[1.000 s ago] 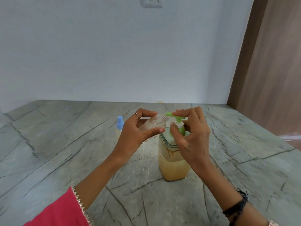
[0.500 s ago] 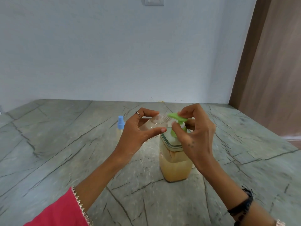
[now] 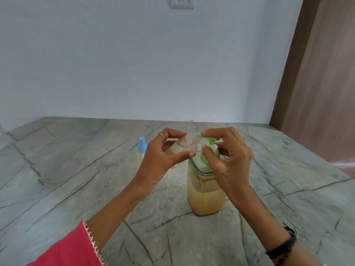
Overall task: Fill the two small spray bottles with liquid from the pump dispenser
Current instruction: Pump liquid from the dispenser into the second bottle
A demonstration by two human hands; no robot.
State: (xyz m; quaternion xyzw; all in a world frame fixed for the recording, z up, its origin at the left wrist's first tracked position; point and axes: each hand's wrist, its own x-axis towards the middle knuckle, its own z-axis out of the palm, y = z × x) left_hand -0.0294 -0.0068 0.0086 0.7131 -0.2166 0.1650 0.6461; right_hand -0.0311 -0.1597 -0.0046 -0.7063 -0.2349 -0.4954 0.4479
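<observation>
A square clear pump dispenser with yellowish liquid and a green pump head stands mid-counter. My left hand grips a small clear uncapped spray bottle, tilted with its threaded neck against the green nozzle tip. My right hand holds the pump head, index finger on top and thumb beside the white stem. A second small spray bottle with a blue cap stands upright on the counter behind my left hand, its body partly hidden.
The grey-green veined stone counter stretches wide on all sides. A white wall runs behind it and a brown wooden panel rises at the right. A wall switch sits at the top.
The green pump head has risen from its lower position a second ago. My right index finger stays on it. The uncapped bottle stays at the nozzle.
</observation>
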